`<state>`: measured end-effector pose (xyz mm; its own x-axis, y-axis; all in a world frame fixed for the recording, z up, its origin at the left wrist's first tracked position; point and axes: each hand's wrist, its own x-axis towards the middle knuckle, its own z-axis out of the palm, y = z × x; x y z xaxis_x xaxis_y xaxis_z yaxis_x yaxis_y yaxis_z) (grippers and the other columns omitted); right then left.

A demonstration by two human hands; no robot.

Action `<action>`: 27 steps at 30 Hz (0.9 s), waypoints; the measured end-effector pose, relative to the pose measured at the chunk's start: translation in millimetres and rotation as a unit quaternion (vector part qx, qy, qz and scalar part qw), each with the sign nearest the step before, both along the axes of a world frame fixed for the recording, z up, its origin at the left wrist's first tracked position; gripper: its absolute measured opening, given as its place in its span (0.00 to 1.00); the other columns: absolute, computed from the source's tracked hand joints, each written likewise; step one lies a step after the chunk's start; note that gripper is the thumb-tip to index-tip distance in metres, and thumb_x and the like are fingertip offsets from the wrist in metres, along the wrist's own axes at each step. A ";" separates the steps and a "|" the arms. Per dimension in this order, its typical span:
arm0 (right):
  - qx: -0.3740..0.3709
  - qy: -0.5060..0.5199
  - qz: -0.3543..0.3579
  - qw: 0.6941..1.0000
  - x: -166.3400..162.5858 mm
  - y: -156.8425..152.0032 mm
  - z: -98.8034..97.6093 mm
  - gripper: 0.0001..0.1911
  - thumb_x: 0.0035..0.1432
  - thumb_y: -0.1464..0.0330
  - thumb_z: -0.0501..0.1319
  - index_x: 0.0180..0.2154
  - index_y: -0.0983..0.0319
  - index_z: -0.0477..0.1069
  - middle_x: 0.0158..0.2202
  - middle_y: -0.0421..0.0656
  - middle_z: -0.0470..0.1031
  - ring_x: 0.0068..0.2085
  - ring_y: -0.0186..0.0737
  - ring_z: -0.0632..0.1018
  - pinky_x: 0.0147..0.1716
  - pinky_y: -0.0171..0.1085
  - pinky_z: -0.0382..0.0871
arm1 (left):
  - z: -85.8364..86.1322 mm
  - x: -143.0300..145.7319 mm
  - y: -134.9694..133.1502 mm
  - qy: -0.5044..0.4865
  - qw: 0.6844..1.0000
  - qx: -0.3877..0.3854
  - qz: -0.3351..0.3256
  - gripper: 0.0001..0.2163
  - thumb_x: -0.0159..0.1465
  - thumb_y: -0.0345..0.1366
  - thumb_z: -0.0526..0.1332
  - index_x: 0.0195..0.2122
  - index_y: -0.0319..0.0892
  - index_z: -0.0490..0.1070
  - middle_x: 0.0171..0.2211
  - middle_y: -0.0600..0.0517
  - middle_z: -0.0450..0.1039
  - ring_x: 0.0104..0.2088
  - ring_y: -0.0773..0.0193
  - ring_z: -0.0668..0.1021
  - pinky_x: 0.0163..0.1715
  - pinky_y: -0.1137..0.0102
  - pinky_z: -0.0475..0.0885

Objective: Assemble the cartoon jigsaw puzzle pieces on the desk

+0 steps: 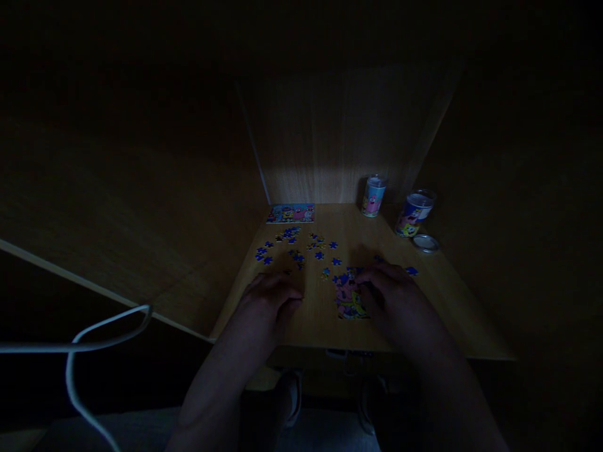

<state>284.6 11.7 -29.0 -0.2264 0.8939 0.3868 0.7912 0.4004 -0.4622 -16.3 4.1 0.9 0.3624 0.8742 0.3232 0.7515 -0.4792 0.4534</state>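
Observation:
A partly assembled jigsaw puzzle (347, 300) with pink, yellow and blue cartoon figures lies near the front of the wooden table. My right hand (393, 295) covers its right side, with thumb and finger closed at its upper edge on what looks like a puzzle piece. To the left, my left hand (268, 301) hovers low over the table with curled fingers, thumb and forefinger close together; anything between them is too dark to make out. Loose puzzle pieces (320, 255) are scattered beyond both hands. A single blue piece (411, 271) lies right of my right hand.
A cartoon picture card (291, 213) lies at the back left of the table (325, 333). Two printed cans, one slim (374, 198) and one wider (412, 216), stand back right beside a round lid (426, 243). Dark panels enclose the table. A white cable (75, 370) hangs at left.

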 end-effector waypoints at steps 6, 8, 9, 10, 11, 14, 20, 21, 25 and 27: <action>0.005 0.005 0.003 1.000 -1.2 -0.6 1.4 0.10 0.75 0.71 0.60 0.47 0.56 0.81 0.50 0.48 0.84 0.52 0.53 0.83 0.56 0.55 0.78 | -3.2 29.4 -9.2 -0.002 0.999 -0.020 -0.025 0.07 0.73 0.27 0.70 0.42 0.48 0.85 0.41 0.52 0.87 0.46 0.51 0.86 0.50 0.54 0.80; 0.006 0.006 0.004 1.000 -1.2 -0.4 1.3 0.11 0.75 0.71 0.60 0.47 0.56 0.81 0.50 0.48 0.84 0.52 0.52 0.83 0.56 0.55 0.78 | -5.0 34.9 -11.6 -0.023 0.998 -0.030 -0.044 0.07 0.75 0.29 0.69 0.43 0.49 0.85 0.42 0.52 0.87 0.45 0.53 0.86 0.49 0.55 0.81; 0.006 0.005 0.007 1.000 -1.1 -0.2 1.3 0.11 0.75 0.71 0.60 0.47 0.56 0.81 0.50 0.48 0.84 0.52 0.52 0.83 0.56 0.55 0.78 | -5.1 36.0 -12.3 -0.038 0.997 -0.039 -0.054 0.08 0.76 0.29 0.67 0.45 0.49 0.85 0.42 0.52 0.87 0.46 0.54 0.86 0.49 0.56 0.81; 0.005 0.003 0.008 1.000 -1.1 -0.1 1.4 0.11 0.75 0.72 0.59 0.47 0.56 0.81 0.50 0.48 0.84 0.51 0.52 0.83 0.56 0.55 0.78 | -4.9 36.0 -12.4 -0.056 0.996 -0.046 -0.060 0.09 0.76 0.29 0.65 0.48 0.50 0.85 0.44 0.51 0.87 0.46 0.55 0.86 0.50 0.57 0.82; 0.005 0.002 0.009 1.000 -1.0 0.1 1.5 0.11 0.75 0.72 0.60 0.46 0.56 0.81 0.50 0.48 0.84 0.51 0.52 0.83 0.56 0.55 0.79 | -4.4 35.1 -12.0 -0.072 0.994 -0.051 -0.063 0.10 0.77 0.29 0.64 0.50 0.50 0.84 0.46 0.51 0.87 0.47 0.56 0.86 0.50 0.57 0.82; 0.008 -0.002 0.005 1.000 -0.8 0.4 2.0 0.10 0.75 0.72 0.60 0.46 0.56 0.81 0.50 0.48 0.84 0.52 0.53 0.83 0.57 0.55 0.79 | -3.3 29.2 -8.4 -0.094 0.992 -0.058 -0.059 0.11 0.77 0.29 0.63 0.52 0.49 0.83 0.48 0.50 0.85 0.48 0.57 0.86 0.51 0.59 0.82; 0.005 -0.012 0.009 1.000 0.4 1.3 1.0 0.10 0.76 0.70 0.61 0.46 0.55 0.81 0.50 0.48 0.84 0.53 0.53 0.83 0.58 0.57 0.79 | -7.2 22.3 -1.2 -0.072 0.991 -0.077 -0.078 0.07 0.72 0.31 0.72 0.49 0.49 0.83 0.49 0.50 0.84 0.52 0.54 0.85 0.56 0.56 0.82; 0.003 -0.012 0.007 1.000 0.4 1.2 1.0 0.10 0.76 0.70 0.61 0.46 0.55 0.81 0.50 0.48 0.84 0.53 0.53 0.83 0.58 0.58 0.79 | -7.6 22.7 -0.6 -0.070 0.991 -0.080 -0.078 0.07 0.72 0.31 0.73 0.49 0.49 0.83 0.50 0.50 0.84 0.53 0.54 0.85 0.56 0.56 0.82; 0.001 -0.010 0.002 1.000 -1.0 -0.2 3.1 0.09 0.76 0.71 0.61 0.47 0.56 0.81 0.49 0.48 0.84 0.52 0.53 0.83 0.58 0.56 0.79 | -7.4 26.9 0.1 -0.065 0.992 -0.085 -0.063 0.08 0.69 0.30 0.76 0.46 0.48 0.83 0.48 0.50 0.83 0.52 0.53 0.84 0.54 0.56 0.81; 0.002 -0.011 0.002 1.000 -2.0 -0.9 4.9 0.09 0.76 0.72 0.61 0.46 0.56 0.81 0.49 0.48 0.84 0.52 0.53 0.83 0.57 0.55 0.79 | -7.2 29.9 -0.1 -0.069 0.992 -0.089 -0.056 0.08 0.68 0.29 0.77 0.44 0.47 0.83 0.46 0.51 0.83 0.51 0.53 0.84 0.53 0.57 0.80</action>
